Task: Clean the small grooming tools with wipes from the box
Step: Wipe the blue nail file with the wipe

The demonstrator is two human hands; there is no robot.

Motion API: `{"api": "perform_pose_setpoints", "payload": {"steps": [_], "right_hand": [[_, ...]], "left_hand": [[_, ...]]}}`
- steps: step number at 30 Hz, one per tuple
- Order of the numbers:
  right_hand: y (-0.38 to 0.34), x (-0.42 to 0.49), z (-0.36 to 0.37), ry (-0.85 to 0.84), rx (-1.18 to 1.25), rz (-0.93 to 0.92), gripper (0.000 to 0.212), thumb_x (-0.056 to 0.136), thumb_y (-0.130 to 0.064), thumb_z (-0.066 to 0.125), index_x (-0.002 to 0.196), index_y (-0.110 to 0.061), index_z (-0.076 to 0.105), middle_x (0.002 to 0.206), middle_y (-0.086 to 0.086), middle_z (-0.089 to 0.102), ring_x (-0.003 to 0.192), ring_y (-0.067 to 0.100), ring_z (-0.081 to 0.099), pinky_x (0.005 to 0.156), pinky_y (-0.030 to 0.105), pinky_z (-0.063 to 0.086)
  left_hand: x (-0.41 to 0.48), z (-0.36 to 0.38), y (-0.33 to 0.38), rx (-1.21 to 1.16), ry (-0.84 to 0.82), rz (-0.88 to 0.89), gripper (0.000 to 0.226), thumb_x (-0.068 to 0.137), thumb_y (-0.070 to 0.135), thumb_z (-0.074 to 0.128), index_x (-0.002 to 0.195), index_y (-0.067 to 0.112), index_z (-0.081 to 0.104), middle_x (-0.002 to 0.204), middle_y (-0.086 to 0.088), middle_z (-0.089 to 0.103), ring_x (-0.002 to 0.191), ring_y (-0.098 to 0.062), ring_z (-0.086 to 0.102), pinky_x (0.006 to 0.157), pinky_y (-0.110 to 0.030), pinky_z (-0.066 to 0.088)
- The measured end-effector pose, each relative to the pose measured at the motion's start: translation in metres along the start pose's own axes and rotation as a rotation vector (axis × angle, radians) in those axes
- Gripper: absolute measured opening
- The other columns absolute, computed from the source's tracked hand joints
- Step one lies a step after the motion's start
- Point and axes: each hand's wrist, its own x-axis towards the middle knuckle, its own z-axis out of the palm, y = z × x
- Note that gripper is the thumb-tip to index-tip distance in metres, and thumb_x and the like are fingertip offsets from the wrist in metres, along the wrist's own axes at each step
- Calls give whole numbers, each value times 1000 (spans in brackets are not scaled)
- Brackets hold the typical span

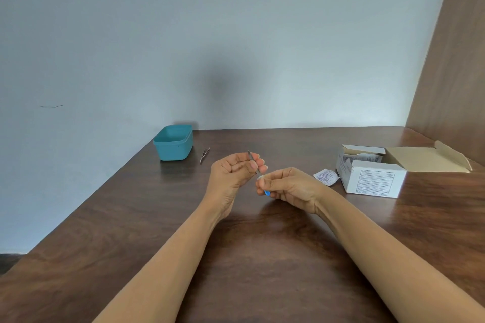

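— Forearms come in from six o'clock over the wood surface [131,204]. What are the hands doing?

— Both are closed around something. The left hand [231,173] pinches a thin metal tool [253,161], its point aimed toward twelve. The right hand [288,187] is curled round what looks like a small white wipe [260,177] at the tool's lower end, where a blue tip [267,193] pokes out beneath the fingers.

— So how far along?

— I'd judge mid-clean on this tool. A pair of tweezers [204,155] lies alone on the surface at about eleven o'clock of the hands; whether it has been wiped I cannot tell.

— And the containers?

— A teal tub [173,143] sits at eleven o'clock, near the wall, just beside the tweezers; its inside is hidden from this angle. The white wipe box [372,173] stands at two o'clock with its flap thrown open, packets visible inside. A torn packet [326,177] lies touching its left side, likely the wrapper of the wipe in use.
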Motion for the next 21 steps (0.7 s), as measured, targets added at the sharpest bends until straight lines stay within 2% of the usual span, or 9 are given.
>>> {"api": "perform_pose_setpoints", "payload": {"steps": [6, 12, 17, 21], "right_hand": [[8, 0, 4, 74, 71, -82, 11, 89, -12, 61, 83, -8, 71, 76, -2, 71, 75, 6, 67, 66, 13, 48], [3, 1, 2, 26, 30, -24, 10, 86, -13, 63, 81, -11, 71, 74, 1, 71, 73, 7, 66, 74, 19, 43], [0, 1, 2, 18, 14, 2, 9, 87, -13, 63, 81, -10, 70, 72, 1, 71, 70, 6, 66, 71, 18, 42], [2, 1, 3, 24, -10, -7, 10, 85, -11, 65, 78, -11, 72, 73, 2, 72, 70, 5, 65, 67, 16, 42]], "left_hand": [[0, 0, -3, 49, -23, 11, 16, 81, 0, 65, 96, 3, 68, 88, -8, 75, 80, -16, 72, 71, -24, 58], [0, 0, -2, 28, 26, 32, 15, 82, -1, 65, 96, 3, 68, 87, -8, 75, 80, -18, 73, 73, -24, 57], [2, -2, 3, -47, 70, 44, 15, 81, 0, 65, 96, 5, 68, 85, -7, 75, 83, -18, 73, 82, -27, 57], [3, -5, 8, -73, 86, 41, 15, 83, -3, 63, 96, 5, 67, 83, -5, 75, 81, -16, 73, 80, -24, 57]]}}
